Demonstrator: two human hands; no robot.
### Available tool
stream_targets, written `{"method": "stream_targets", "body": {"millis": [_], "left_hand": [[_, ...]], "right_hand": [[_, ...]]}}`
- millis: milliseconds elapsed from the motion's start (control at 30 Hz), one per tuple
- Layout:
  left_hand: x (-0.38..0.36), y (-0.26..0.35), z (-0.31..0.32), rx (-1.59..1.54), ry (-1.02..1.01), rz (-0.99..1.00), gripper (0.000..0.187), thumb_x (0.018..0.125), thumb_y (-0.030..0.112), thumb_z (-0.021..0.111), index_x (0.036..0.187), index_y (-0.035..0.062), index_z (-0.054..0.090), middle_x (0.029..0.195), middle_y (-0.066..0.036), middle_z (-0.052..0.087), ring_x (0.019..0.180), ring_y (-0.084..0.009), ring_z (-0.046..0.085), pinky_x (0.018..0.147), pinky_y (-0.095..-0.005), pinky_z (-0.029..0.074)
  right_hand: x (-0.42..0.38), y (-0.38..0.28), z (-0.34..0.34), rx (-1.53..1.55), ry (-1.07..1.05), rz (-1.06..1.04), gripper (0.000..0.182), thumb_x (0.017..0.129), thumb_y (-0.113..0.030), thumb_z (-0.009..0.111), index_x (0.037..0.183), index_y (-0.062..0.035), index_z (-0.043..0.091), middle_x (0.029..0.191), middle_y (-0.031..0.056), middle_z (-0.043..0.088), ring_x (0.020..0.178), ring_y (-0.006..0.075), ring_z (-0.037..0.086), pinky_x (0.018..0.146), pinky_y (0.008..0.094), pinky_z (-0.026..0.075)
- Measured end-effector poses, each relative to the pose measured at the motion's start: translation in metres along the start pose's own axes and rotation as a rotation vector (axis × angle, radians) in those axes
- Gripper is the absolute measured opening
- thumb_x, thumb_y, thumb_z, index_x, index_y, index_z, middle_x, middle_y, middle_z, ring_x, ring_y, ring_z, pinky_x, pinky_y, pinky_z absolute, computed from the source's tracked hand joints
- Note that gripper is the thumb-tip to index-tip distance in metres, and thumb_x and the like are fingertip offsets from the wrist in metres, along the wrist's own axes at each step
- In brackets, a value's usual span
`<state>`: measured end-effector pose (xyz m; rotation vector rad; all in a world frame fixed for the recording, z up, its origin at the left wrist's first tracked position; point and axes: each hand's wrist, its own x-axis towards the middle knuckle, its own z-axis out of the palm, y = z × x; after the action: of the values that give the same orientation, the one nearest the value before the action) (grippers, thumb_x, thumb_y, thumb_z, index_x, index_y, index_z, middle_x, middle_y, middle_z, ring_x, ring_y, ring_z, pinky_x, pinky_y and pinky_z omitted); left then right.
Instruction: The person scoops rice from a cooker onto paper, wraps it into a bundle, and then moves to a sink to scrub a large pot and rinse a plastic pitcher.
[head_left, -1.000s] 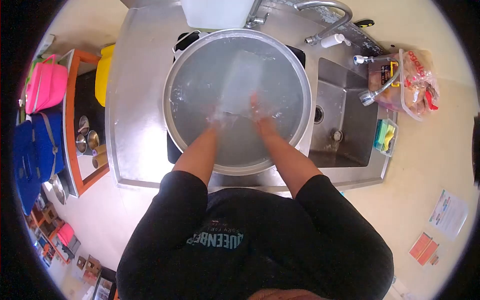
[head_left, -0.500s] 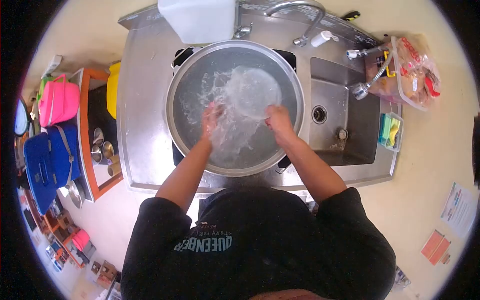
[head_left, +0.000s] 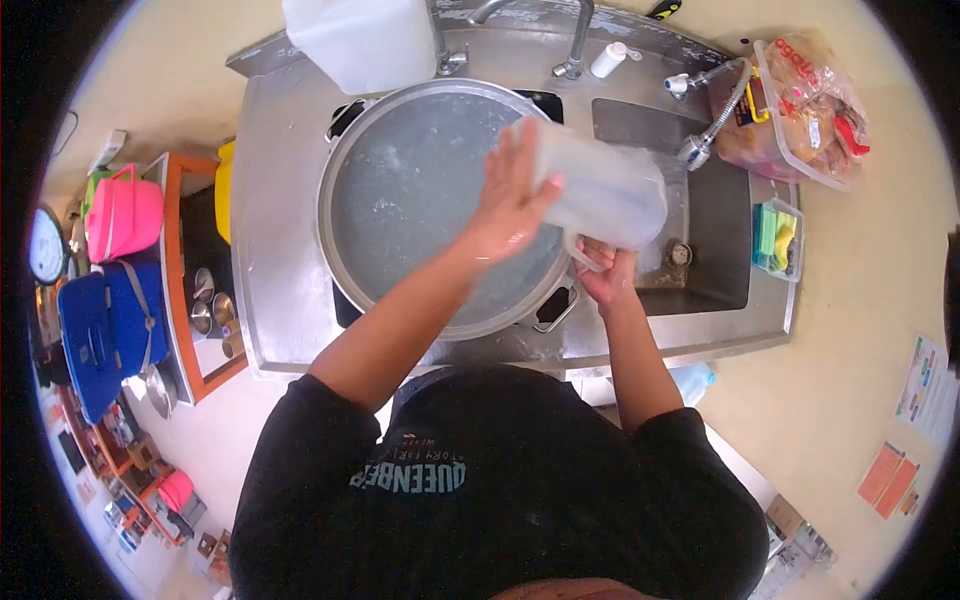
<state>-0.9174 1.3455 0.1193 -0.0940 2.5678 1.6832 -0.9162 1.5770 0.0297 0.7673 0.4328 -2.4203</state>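
A translucent plastic pitcher (head_left: 600, 190) is tilted over the edge between a big round metal pot (head_left: 328, 215) and the sink basin (head_left: 715, 240). My right hand (head_left: 608, 275) is closed round its handle. My left hand (head_left: 515, 195) lies against the pitcher's base with its fingers spread. The pitcher's mouth points right, over the basin, where water seems to spill out, blurred. Cloudy water (head_left: 430, 190) fills much of the pot.
Behind the pot stand a white container (head_left: 362, 45) and a curved faucet (head_left: 575, 45). A white bottle (head_left: 608, 60), a flexible spray tap (head_left: 695, 150), a plastic bin with bags (head_left: 800, 130) and a sponge tray (head_left: 777, 240) are at the right.
Both hands have lifted the pitcher from the pot's water and moved it right to the basin. My left hand has come up onto its base. The splashing in the pot has calmed.
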Motion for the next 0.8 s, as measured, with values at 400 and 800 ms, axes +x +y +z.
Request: {"method": "stream_targets", "body": {"millis": [400,800], "left_hand": [[-0.061,-0.032,-0.019,-0.083,0.356,0.309,0.082,0.104,0.040,0.056,0.168,0.0117,0.012,0.172,-0.026,0.005,0.159,-0.0438,0.011,0.120,-0.0668,0.021],[-0.058,-0.264,-0.037,-1.655,0.661,-0.491,0.097,0.098,0.080,0.027,0.162,0.0073,0.030,0.166,-0.016,0.032,0.153,-0.0387,0.029,0.124,-0.0605,0.021]], "right_hand": [[0.058,-0.029,-0.006,-0.337,-0.432,-0.049,0.045,0.104,-0.033,0.055,0.141,-0.0077,0.056,0.096,0.0055,0.071,0.072,0.0200,0.066,0.066,0.0317,0.056],[0.130,0.125,0.038,-2.502,-0.716,-1.247,0.079,0.090,-0.007,0.059,0.163,-0.0212,0.033,0.082,0.0097,0.067,0.079,0.0303,0.067,0.089,0.0477,0.052]]}}
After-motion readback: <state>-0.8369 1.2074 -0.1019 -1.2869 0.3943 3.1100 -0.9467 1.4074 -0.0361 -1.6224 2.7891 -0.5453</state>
